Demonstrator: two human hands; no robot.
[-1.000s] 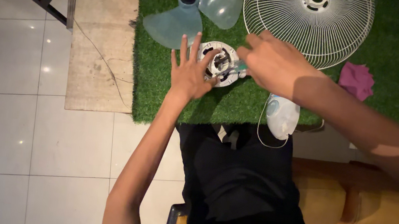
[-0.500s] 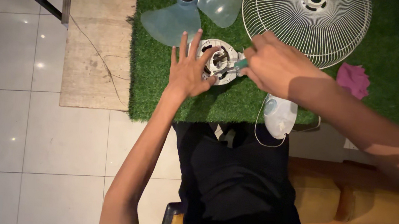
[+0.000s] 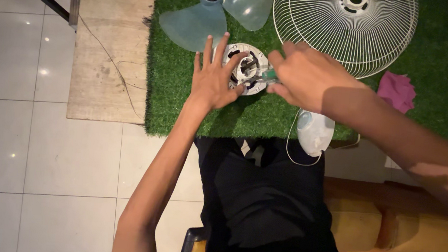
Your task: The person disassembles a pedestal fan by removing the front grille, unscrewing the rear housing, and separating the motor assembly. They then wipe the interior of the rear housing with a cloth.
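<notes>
A: Where is the motor?

B: The motor (image 3: 247,69), a round white housing with dark openings, lies on the green turf mat (image 3: 182,100), just below the pale blue blade (image 3: 213,7) and left of the white wire grille (image 3: 348,25).

A: What is the left hand doing?

B: The left hand (image 3: 213,78) lies flat with the fingers spread wide, holding nothing. Its fingertips rest on the motor's left edge, bracing it.

A: And the right hand?

B: The right hand (image 3: 308,76) is curled narrow around a screwdriver (image 3: 264,78) with a green handle. The shaft points left into the middle of the motor. The back of the hand covers part of the grille's lower rim.

A: Anything else close by?

B: A white cover (image 3: 314,130) sits at the mat's near edge under the right forearm, with a thin white cord looping round it. A pink cloth (image 3: 397,89) lies on the turf to the right, well apart from both hands. The mat rests on a pale tiled floor (image 3: 25,140).
</notes>
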